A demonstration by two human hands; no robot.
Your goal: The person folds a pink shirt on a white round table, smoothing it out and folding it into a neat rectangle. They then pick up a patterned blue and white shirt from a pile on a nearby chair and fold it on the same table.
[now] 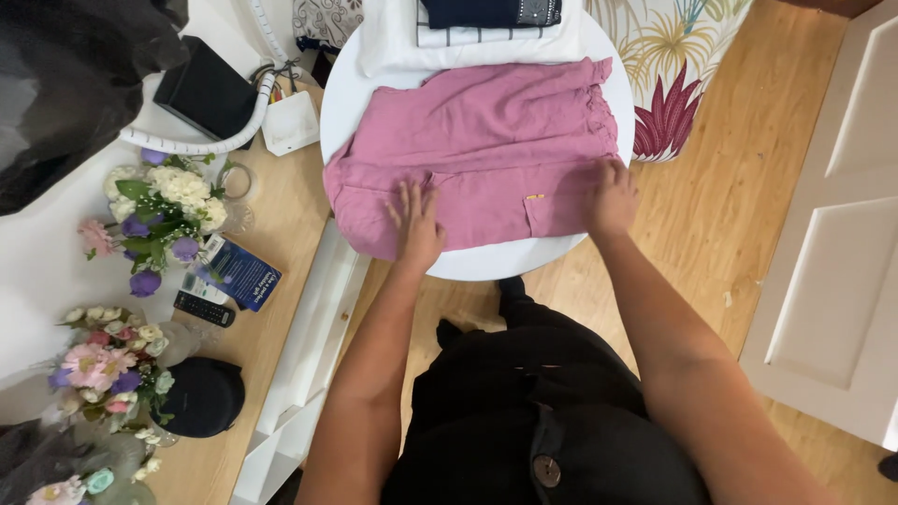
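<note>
A pink garment (486,150), probably shorts or a skirt with a gathered waistband at the right and a small pocket near the front edge, lies spread flat across the round white table (496,262). It covers most of the top and reaches from the left edge to the right edge. The cloth looks thin, soft and light, with fine creases. It would likely drape and fold with no resistance and slide easily on the smooth tabletop, so flat palms or a pinch at a hem or corner would suit it better than a grab in the middle.

The left hand (414,224) rests palm down on the cloth near the front-left edge, fingers spread and straight, gripping nothing. The right hand (610,196) presses on the garment's front-right corner beside the waistband. Its fingers curl downward, and it cannot be told whether they pinch the fabric or only lie on it. Both forearms reach forward from the body, elbows bent and set wide apart.

At the far edge lie folded white cloth (393,42) and a dark folded piece (486,11).
</note>
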